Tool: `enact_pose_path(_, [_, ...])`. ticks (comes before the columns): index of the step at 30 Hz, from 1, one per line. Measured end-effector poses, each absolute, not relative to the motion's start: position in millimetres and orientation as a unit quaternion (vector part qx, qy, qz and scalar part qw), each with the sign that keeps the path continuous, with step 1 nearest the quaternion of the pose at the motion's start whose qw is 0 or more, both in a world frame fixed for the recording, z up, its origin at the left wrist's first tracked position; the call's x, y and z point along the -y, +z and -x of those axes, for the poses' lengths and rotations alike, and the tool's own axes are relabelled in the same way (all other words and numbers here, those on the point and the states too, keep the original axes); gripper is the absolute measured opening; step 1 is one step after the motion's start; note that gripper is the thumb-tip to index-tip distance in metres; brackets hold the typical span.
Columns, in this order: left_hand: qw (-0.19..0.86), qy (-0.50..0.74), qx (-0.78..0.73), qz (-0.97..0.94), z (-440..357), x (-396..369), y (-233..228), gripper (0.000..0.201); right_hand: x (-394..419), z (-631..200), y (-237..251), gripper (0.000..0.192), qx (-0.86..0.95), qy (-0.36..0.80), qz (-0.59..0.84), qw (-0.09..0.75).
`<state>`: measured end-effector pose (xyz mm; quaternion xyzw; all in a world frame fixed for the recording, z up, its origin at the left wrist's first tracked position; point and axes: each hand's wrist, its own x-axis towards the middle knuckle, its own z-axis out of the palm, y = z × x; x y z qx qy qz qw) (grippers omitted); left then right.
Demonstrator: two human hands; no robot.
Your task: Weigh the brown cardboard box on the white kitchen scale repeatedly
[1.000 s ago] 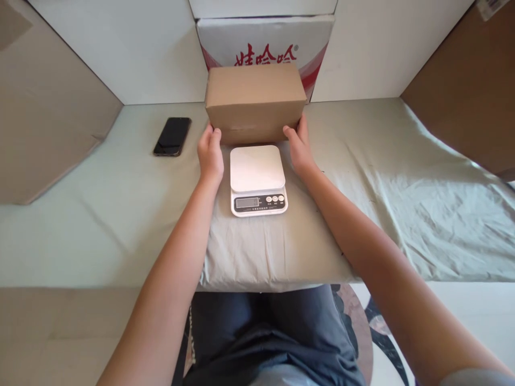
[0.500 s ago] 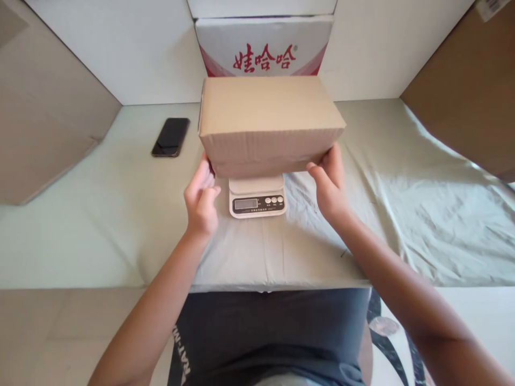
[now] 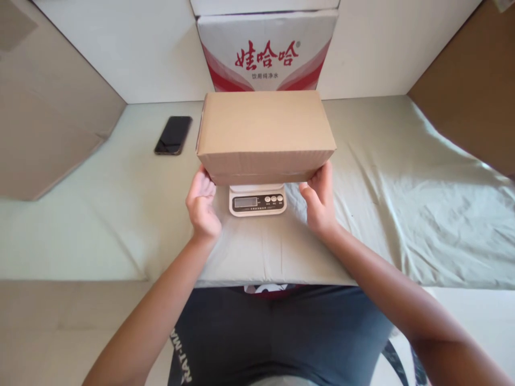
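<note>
A plain brown cardboard box (image 3: 265, 123) sits over a small white kitchen scale (image 3: 257, 203), hiding most of its platform. Whether the box rests on the platform or hovers just above it, I cannot tell. The scale's display and its three buttons show below the box's near edge. My left hand (image 3: 201, 206) grips the lower left corner of the box, fingers tucked beneath it. At the lower right corner, my right hand (image 3: 319, 201) holds the box with its fingers partly hidden under the edge.
A black phone (image 3: 174, 135) lies on the pale green cloth (image 3: 92, 214) to the left. Behind the box stands a white and red carton (image 3: 267, 32) against a white wall. Large brown cardboard panels (image 3: 52, 107) flank the left and right sides.
The box has come down and nearer to me, covering more of the scale, and sits more level. Both hands have moved with it. More of the carton behind shows.
</note>
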<state>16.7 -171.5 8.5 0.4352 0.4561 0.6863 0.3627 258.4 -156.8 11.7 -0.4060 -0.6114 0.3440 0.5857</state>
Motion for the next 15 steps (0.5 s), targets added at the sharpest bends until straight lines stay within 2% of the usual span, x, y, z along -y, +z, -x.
enact_pose_path(15, [0.323,0.703,-0.455,-0.442,-12,165,-5,0.053,155,-261,14,0.069,0.592,0.371,0.400,0.593])
